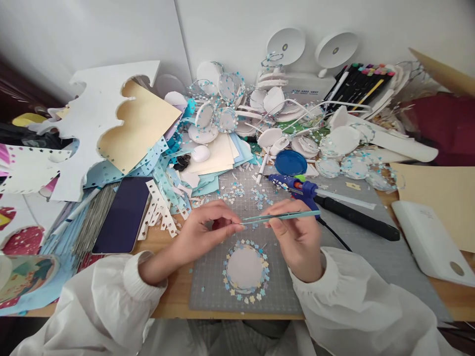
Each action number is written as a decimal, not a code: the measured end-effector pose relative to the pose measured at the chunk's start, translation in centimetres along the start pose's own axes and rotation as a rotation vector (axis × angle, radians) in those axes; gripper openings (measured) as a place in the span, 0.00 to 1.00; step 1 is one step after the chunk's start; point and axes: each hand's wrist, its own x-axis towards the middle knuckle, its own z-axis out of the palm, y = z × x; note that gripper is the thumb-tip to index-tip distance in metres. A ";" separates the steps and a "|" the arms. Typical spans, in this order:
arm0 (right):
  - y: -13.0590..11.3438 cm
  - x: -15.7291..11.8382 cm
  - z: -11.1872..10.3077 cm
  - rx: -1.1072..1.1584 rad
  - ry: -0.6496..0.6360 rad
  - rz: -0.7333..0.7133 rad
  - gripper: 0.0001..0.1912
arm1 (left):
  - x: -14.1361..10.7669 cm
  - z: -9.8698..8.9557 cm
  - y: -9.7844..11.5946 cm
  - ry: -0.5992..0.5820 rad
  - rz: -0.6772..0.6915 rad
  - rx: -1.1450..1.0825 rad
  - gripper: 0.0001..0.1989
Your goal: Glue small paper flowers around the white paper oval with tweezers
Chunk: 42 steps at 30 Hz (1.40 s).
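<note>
My right hand (297, 232) is closed on a pair of pale teal tweezers (285, 216), whose tips point left. Those tips meet the pinched thumb and fingers of my left hand (210, 227); whatever is between them is too small to make out. Below both hands, a round white disc (244, 267) ringed with small blue, yellow and white paper flowers lies on the grey cutting mat (208, 291). Loose paper flowers (235, 193) are scattered on the mat beyond my hands.
A blue glue gun (297, 187) and a black-handled tool (356, 217) lie at the right, near a white case (426, 242). A dark phone (122, 215) and punched paper strips (159, 207) are at the left. Flower-trimmed discs (226, 118) pile up behind.
</note>
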 end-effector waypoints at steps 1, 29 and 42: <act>0.0 0.0 0.0 -0.002 0.005 0.003 0.05 | 0.0 0.0 0.0 -0.001 0.005 -0.004 0.07; -0.6 -0.2 -0.1 -0.045 -0.023 -0.098 0.07 | 0.1 -0.3 0.2 -0.008 0.025 0.011 0.07; -0.2 -0.1 -0.4 -0.048 -0.025 -0.071 0.07 | -0.1 -0.2 -0.2 -0.055 0.046 0.032 0.05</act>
